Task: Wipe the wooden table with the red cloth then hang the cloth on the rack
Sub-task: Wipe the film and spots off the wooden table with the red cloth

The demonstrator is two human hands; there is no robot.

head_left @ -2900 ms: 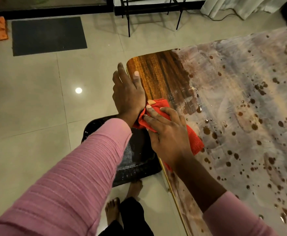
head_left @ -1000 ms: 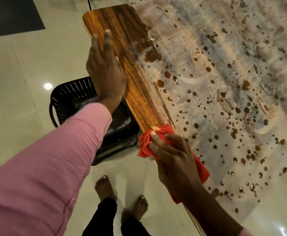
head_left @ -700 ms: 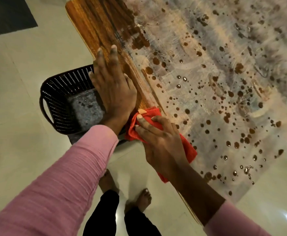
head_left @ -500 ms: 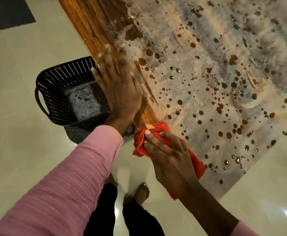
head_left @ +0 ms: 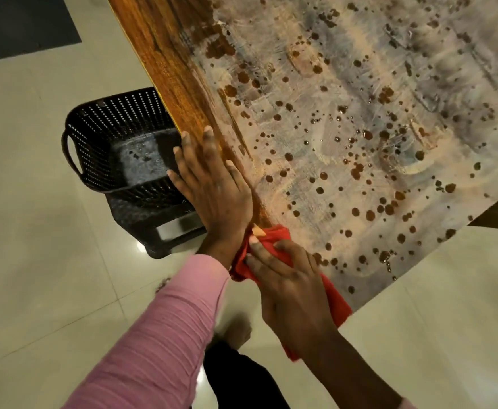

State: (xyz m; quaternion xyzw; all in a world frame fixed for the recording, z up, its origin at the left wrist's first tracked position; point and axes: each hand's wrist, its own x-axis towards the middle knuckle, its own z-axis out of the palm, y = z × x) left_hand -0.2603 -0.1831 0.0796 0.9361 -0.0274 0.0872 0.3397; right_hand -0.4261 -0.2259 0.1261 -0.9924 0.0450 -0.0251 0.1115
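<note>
The wooden table [head_left: 168, 57] runs from the top left to the right; a clean brown strip lies along its left edge, and the rest is coated in pale smeared residue with dark wet spots. My right hand [head_left: 289, 287] presses the red cloth [head_left: 334, 302] onto the table's near left edge. My left hand [head_left: 212, 187] lies flat, fingers apart, on the edge just beyond the cloth, its wrist touching the cloth. The rack is out of view.
A black perforated plastic basket [head_left: 100, 128] stands on the tiled floor right beside the table's left edge, under my left hand. A dark floor mat [head_left: 20, 25] lies at the top left. My bare foot [head_left: 236, 332] shows below the hands.
Both hands and the cloth have slid along the table's left edge toward its near corner, widening the clean brown strip. The view has shifted with them.
</note>
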